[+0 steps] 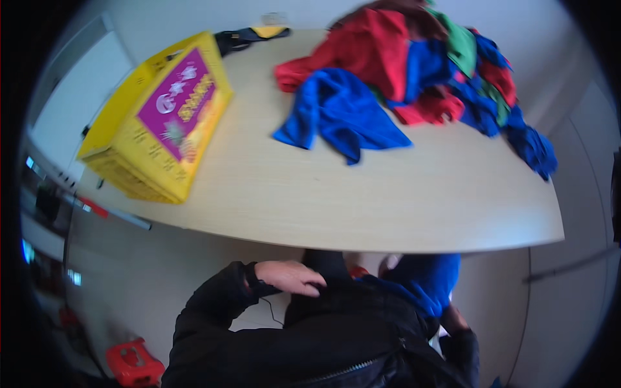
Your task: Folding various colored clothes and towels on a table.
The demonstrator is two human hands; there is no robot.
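Below the table edge, my left hand [288,277] hovers over my dark clothing, its fingers stretched out and nothing in them. A blue cloth [427,281] lies over my right leg, partly under the table edge. At the lower right end of that cloth is my right hand [455,319], with its fingers hidden, so its grip does not show. Another blue cloth [343,116] is spread, crumpled, on the table in front of me. Behind it rises a heap with a red cloth [369,52] and a green cloth [459,42] among more blue ones.
On the table's left stands a yellow plastic basket [110,139] with a purple panel. A dark strap-like item [242,39] with a yellow part lies behind it. The pale table [362,207] curves across in front of me. A red plastic object [134,363] sits on the floor, lower left.
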